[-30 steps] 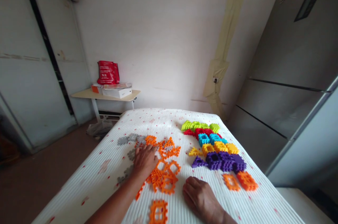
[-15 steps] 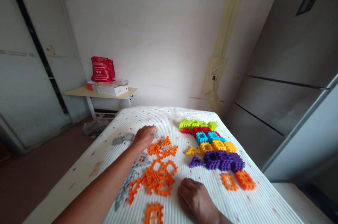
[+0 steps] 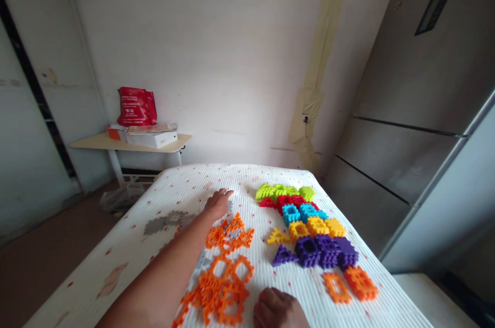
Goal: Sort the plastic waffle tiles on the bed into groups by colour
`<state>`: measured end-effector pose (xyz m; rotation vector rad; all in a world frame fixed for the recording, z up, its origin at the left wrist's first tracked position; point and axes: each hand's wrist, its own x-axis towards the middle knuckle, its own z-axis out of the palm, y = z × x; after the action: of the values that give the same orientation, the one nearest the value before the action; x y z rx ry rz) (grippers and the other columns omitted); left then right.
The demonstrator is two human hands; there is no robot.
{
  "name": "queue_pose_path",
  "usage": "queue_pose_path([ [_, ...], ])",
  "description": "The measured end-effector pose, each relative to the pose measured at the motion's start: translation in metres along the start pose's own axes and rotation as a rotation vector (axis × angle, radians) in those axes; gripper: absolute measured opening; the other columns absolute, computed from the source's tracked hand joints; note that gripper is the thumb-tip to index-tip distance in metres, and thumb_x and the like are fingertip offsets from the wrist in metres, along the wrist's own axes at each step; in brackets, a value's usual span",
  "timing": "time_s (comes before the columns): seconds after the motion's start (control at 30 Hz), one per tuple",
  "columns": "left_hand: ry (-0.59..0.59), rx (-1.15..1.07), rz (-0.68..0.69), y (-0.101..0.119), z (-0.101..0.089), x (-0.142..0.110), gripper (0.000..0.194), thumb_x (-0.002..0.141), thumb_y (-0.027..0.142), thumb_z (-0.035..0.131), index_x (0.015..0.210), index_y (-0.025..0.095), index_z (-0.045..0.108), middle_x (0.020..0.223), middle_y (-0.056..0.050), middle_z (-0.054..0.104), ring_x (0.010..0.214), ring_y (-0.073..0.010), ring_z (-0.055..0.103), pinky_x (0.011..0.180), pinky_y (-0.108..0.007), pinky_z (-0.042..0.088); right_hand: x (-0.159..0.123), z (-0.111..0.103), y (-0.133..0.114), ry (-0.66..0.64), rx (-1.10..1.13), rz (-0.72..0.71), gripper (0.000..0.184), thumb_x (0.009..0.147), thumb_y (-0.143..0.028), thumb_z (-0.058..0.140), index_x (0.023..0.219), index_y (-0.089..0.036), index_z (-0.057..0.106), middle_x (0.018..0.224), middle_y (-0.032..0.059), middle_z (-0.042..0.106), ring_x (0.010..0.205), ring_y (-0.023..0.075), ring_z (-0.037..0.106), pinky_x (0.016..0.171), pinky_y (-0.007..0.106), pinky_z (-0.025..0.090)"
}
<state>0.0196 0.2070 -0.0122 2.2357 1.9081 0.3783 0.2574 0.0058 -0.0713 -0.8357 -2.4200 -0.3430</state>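
- A small grey plastic piece (image 3: 230,207) lies on the cover beside the fingers of the left hand (image 3: 217,204), toward the far side; its outline is mostly hidden
- The left hand is palm down, fingers stretched forward with only narrow gaps; whether they grip the grey piece or only rest beside it, I cannot tell
- For a thin, flat piece like this, thumb and fingertip on opposite notched edges should hold better than a flat palm, which would likely just slide it
- Nearer the body, below the left forearm, orange plastic lattice pieces with toothed rims (image 3: 213,291) overlap in a tangle; keeping the wrist raised should stop the sleeve-less arm dragging them
- More flat grey toothed plastic pieces (image 3: 157,225) lie left of the forearm, partly covered by it
- The right hand (image 3: 279,308) sits curled inward at the near edge, right of the tangle, with nothing visible in it; left loose there, it could steady neighbouring pieces
- Farther right, purple notched plastic stacks (image 3: 328,253), then yellow, blue, red and lime-green ones stand in coloured rows, well apart from both hands
- Under everything spreads a white ribbed cloth cover with red specks (image 3: 127,238), seemingly soft, so light pressure suits it best
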Motion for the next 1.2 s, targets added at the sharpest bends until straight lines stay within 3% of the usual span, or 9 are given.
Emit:
queue_pose_path([
  [0.27,-0.112,-0.031,0.036,-0.022,0.005,0.007,0.033,0.086,0.034,0.057,0.115,0.017,0.056,0.118,-0.008,0.058,0.101,-0.0215,0.059,0.085,-0.043,0.051,0.001,-0.002,-0.001,0.029,0.055,0.016,0.019,0.077,-0.008,0.049,0.064,-0.021,0.043,0.061,-0.0018,0.054,0.050,0.0112,0.049,0.045,0.023,0.033],
  [0.57,-0.027,0.012,-0.021,-0.011,0.003,0.001,0.033,0.087,0.034,0.055,0.116,0.019,0.056,0.123,-0.009,0.056,0.105,-0.0218,0.057,0.089,-0.045,0.049,0.001,-0.003,-0.001,0.040,0.067,-0.003,0.019,0.079,-0.008,0.048,0.066,-0.021,0.043,0.062,-0.0009,0.053,0.051,0.0114,0.050,0.046,0.022,0.033],
  [0.77,0.037,0.026,0.057,0.019,-0.011,-0.029,0.043,0.088,0.037,0.051,0.128,0.024,0.048,0.138,-0.008,0.045,0.123,-0.0254,0.044,0.102,-0.048,0.035,0.005,-0.005,-0.003,0.084,0.071,-0.035,0.023,0.086,-0.012,0.042,0.065,-0.021,0.042,0.061,-0.0012,0.052,0.049,0.0114,0.048,0.045,0.022,0.032],
  [0.83,-0.017,0.026,0.155,0.033,-0.008,-0.045,0.043,0.085,0.041,0.051,0.127,0.033,0.049,0.136,-0.002,0.049,0.124,-0.0218,0.043,0.103,-0.039,0.034,0.005,-0.005,-0.004,0.067,0.083,-0.029,0.023,0.086,-0.012,0.041,0.065,-0.021,0.042,0.061,-0.0011,0.053,0.050,0.0116,0.048,0.045,0.022,0.033],
  [0.93,-0.119,0.049,0.257,0.052,0.000,-0.068,0.053,0.070,0.056,0.061,0.120,0.038,0.056,0.132,-0.001,0.052,0.120,-0.0258,0.047,0.097,-0.040,0.038,0.005,-0.005,-0.006,0.026,0.108,0.015,0.021,0.083,-0.010,0.043,0.065,-0.021,0.043,0.063,-0.0007,0.054,0.052,0.0115,0.050,0.047,0.021,0.034],
  [1.03,-0.132,0.094,0.285,0.061,0.005,-0.083,0.051,0.066,0.055,0.062,0.113,0.035,0.060,0.125,-0.005,0.053,0.118,-0.0304,0.047,0.094,-0.045,0.038,0.003,-0.005,-0.006,-0.004,0.116,0.032,0.020,0.081,-0.008,0.044,0.066,-0.021,0.045,0.065,-0.0004,0.055,0.054,0.0113,0.052,0.048,0.020,0.036],
  [1.2,-0.108,0.152,0.305,0.063,-0.003,-0.103,0.035,0.068,0.040,0.061,0.100,0.028,0.062,0.107,-0.006,0.058,0.104,-0.0286,0.052,0.085,-0.044,0.041,0.002,-0.004,-0.005,-0.023,0.130,0.028,0.018,0.081,-0.008,0.045,0.068,-0.021,0.047,0.067,0.0004,0.056,0.056,0.0116,0.054,0.050,0.019,0.039],
])
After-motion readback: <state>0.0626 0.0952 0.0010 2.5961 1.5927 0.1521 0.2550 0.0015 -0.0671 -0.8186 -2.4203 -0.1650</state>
